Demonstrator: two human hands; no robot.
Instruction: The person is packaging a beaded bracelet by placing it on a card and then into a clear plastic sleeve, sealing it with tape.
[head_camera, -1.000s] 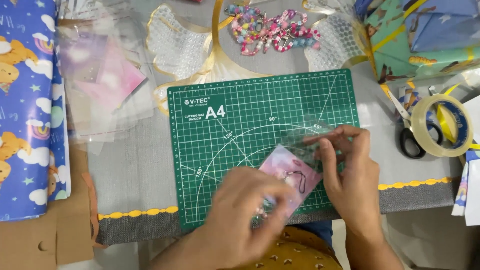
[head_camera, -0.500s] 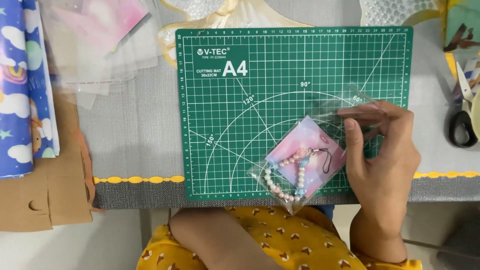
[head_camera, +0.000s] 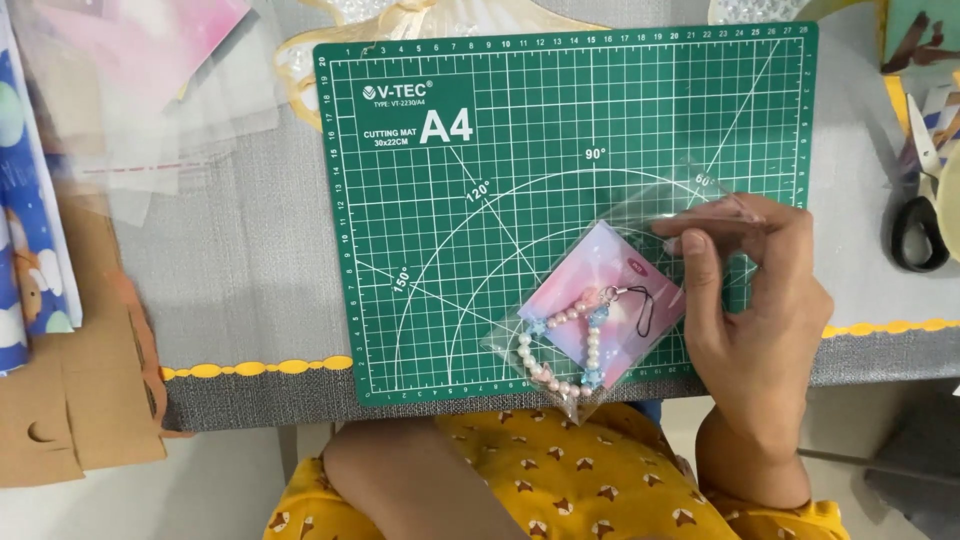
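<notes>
A green cutting mat (head_camera: 480, 230) lies on the grey table. On its lower right part rests a clear plastic sleeve (head_camera: 640, 225) holding a pink card (head_camera: 605, 285) and a pearl bead strap with blue stars (head_camera: 560, 350). My right hand (head_camera: 755, 320) pinches the sleeve's upper right end between thumb and fingers. My left hand is out of view; only my bare left forearm (head_camera: 420, 480) shows below the table edge, over my yellow patterned shirt.
Black-handled scissors (head_camera: 915, 235) lie at the right edge. A pile of clear sleeves with a pink card (head_camera: 150, 80) sits at the upper left, blue patterned paper (head_camera: 30, 260) and brown cardboard (head_camera: 70, 400) at the left. A yellow scalloped trim (head_camera: 250, 368) lines the table's front edge.
My left hand has let go of the sleeve and dropped below the table edge. My right hand keeps hold of the sleeve's end. The view has shifted closer to the mat.
</notes>
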